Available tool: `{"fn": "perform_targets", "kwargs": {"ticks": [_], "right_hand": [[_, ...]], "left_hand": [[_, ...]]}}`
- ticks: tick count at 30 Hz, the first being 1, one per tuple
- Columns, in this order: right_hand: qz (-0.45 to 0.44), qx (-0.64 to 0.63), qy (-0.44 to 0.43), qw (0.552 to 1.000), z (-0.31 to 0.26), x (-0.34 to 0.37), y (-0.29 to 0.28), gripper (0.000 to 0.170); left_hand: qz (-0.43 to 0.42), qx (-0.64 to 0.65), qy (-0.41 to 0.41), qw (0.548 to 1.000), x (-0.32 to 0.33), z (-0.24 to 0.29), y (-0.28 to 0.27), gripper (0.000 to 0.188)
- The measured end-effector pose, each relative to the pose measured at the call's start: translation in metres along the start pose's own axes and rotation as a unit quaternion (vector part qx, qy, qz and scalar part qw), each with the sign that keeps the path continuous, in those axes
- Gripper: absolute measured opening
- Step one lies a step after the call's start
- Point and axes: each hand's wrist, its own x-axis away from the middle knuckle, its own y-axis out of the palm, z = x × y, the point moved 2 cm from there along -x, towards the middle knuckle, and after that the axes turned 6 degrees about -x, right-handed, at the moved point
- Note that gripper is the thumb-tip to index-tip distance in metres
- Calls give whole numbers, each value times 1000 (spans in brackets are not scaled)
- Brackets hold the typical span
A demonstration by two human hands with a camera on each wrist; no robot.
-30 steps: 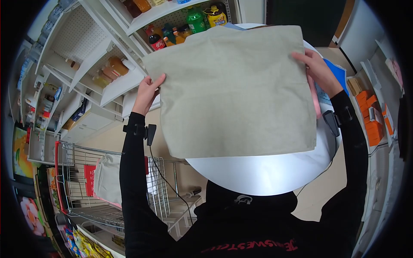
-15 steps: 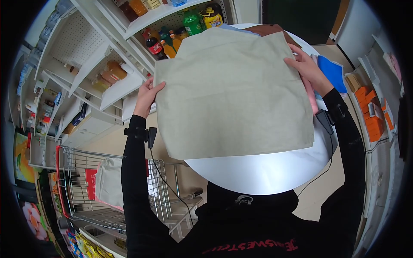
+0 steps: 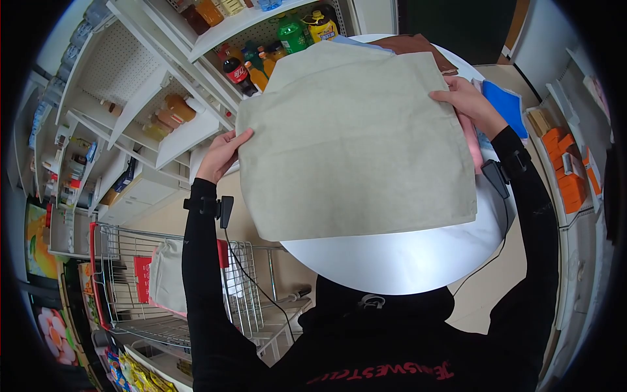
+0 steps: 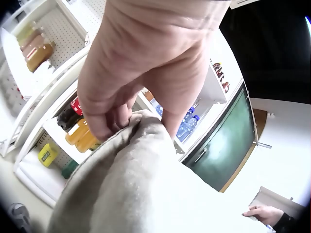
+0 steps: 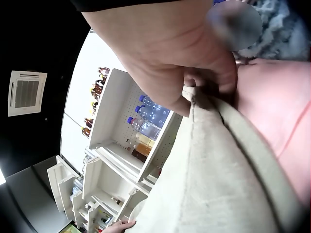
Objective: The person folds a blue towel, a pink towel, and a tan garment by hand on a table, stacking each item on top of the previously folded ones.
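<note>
A wide, pale grey-beige piece of cloth (image 3: 356, 150) is spread between my hands over the round white table. At its left edge my left hand (image 3: 221, 155) grips the fabric, with the thumb on the upper side. My right hand (image 3: 473, 108) pinches the upper right corner the same way. The left wrist view shows a folded edge of the cloth (image 4: 141, 170) between fingers and thumb. In the right wrist view, two layers of the fabric (image 5: 209, 165) hang from my grip. A pink cloth (image 5: 277, 107) lies close beside them.
The white table (image 3: 385, 264) shows along its near edge. Behind the cloth lie a brown garment (image 3: 418, 47) and blue cloths (image 3: 501, 108). A shopping cart (image 3: 121, 274) holding a pale cloth bag stands at the left. Shelves with bottles (image 3: 290, 34) rise at the back.
The cloth's far right corner has shifted left and lower, with my right hand, uncovering the brown garment behind it. My left hand has come slightly nearer to me, still gripping the edge.
</note>
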Motion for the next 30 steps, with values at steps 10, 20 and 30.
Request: {"fn": "perform_targets", "kwargs": {"ticks": [10,20,30], "right_hand": [[48,40,-4,998,-7,24,11,69],[-10,44,-80,996,9,24,12,78],[16,11,-37,999,18,39,2,89]], "left_hand": [[78,-54,23,995,5,-18,-7,57],[169,-62,56,982,40,-24,1,47],[201,-137,78,967,58,-62,11,47]]}}
